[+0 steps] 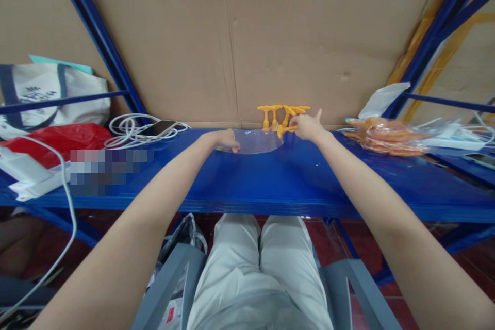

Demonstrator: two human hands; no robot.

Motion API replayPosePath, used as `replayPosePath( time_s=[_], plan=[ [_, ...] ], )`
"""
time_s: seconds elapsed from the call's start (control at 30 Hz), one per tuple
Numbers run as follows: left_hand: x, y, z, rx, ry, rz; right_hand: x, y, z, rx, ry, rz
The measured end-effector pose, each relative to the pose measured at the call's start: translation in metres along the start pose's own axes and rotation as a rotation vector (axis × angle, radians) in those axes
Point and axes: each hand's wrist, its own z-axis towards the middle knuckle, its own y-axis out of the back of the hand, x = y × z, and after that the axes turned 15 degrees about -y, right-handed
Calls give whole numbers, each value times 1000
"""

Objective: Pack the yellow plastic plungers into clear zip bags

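Observation:
Both my arms reach across a blue shelf (pixel 270 180) toward its back edge. My left hand (pixel 227 140) is closed on the left side of a clear plastic bag (pixel 257 142) that lies flat on the shelf. My right hand (pixel 307 126) pinches a small orange T-shaped plastic piece (pixel 285 129) at the bag's right edge. Several more orange T-shaped pieces (pixel 281 115) stand upright in a row just behind the bag, against the cardboard wall.
A clear bag of orange pieces (pixel 386 135) lies at the right. A phone (pixel 159 128) on coiled white cable (pixel 127 131) sits back left, beside a red bag (pixel 62 138) and a white tote (pixel 50 94). Blue rack posts (pixel 100 41) flank the cardboard back (pixel 270 36).

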Motion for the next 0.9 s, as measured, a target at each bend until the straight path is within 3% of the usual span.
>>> replayPosePath(
  time_s=[0.13, 0.27, 0.7, 0.8, 0.9],
  plan=[
    [2, -1, 0, 5, 6, -3, 10, -8, -2, 81, 26, -105],
    [7, -4, 2, -8, -4, -41, 14, -18, 1, 145, 26, -68],
    [8, -6, -1, -56, -12, -124, 29, -27, 9, 213, 134, -13],
    [3, -5, -2, -76, -58, -55, 24, -26, 15, 242, 126, -39],
    [-14, -9, 5, -157, -157, 88, 22, -23, 18, 277, 159, -49]
  ],
)
